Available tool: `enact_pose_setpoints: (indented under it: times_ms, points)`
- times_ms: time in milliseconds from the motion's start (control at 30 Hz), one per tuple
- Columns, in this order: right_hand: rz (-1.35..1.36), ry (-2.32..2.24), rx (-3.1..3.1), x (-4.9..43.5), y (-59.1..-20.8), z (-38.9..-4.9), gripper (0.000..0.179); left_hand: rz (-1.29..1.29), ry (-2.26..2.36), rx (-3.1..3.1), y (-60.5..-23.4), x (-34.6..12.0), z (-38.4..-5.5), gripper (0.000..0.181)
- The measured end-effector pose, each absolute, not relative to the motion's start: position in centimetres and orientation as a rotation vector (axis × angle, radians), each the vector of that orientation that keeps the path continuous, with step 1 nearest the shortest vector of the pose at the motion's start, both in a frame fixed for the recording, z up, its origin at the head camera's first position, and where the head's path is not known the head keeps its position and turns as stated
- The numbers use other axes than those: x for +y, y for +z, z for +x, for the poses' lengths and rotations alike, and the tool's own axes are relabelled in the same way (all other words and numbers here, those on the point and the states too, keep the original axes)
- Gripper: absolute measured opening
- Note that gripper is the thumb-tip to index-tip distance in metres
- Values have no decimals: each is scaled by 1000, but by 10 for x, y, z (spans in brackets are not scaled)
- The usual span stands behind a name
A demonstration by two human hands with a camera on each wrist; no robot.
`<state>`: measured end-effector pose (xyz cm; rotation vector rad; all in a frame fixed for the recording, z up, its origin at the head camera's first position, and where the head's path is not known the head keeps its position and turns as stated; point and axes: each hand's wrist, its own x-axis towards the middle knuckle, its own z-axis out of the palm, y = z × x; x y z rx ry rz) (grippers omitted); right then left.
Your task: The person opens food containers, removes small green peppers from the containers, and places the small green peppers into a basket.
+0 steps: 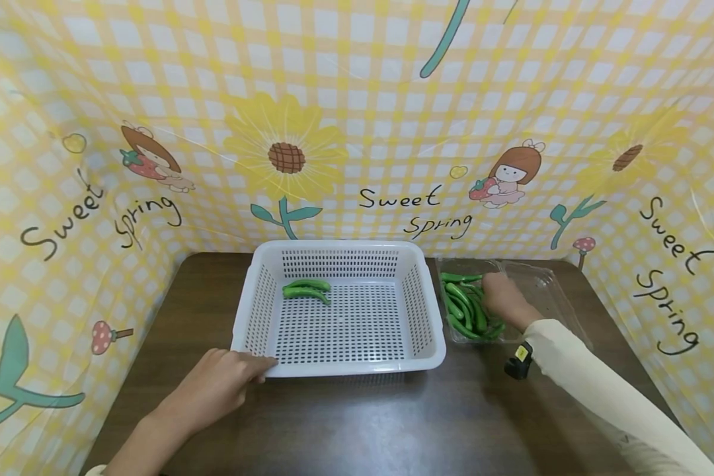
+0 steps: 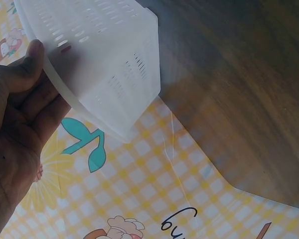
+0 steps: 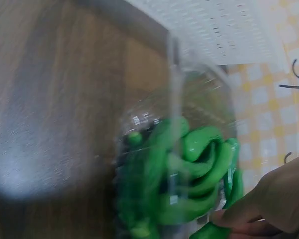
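Note:
A white perforated plastic basket point(image 1: 357, 367) stands at the middle of the table. My left hand point(image 1: 221, 377) grips its near left corner; in the left wrist view the thumb point(image 2: 36, 57) and fingers lie on opposite sides of the rim. A couple of long green peppers point(image 1: 306, 291) lie inside the basket at the back left. To the right, my right hand point(image 1: 504, 301) reaches into a clear plastic box point(image 1: 541, 291) with several green peppers point(image 1: 464, 307). In the right wrist view its fingers pinch a green pepper point(image 3: 209, 231), partly cut off by the frame edge.
The box's transparent lid point(image 1: 562, 307) lies folded out to the right. A yellow and white checked cloth point(image 1: 363, 132) surrounds the dark wooden table point(image 1: 357, 430) at the back and sides. On my right wrist sits a small black camera point(image 1: 519, 360).

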<state>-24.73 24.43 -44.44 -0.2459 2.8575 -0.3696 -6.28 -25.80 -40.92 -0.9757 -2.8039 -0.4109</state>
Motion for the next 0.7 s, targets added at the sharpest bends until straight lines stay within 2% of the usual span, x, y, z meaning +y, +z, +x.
enact_pose_setpoints:
  times_ms: [100, 200, 400, 700]
  points:
    - [-215, -470, 2917, 243, -439, -251, 31, -978, -414, -2806, -409, -258, -64, 34]
    - [-210, -571, 2977, 242, -429, -256, 8, -978, -415, -2809, -408, -258, -65, 33]
    - [-231, -760, 2979, 235, -401, -264, 31, -963, -413, -2810, -409, -258, -63, 33]
    - [-254, -871, 2961, 205, -373, -270, 36, -978, -426, -2807, -409, -258, -64, 34]
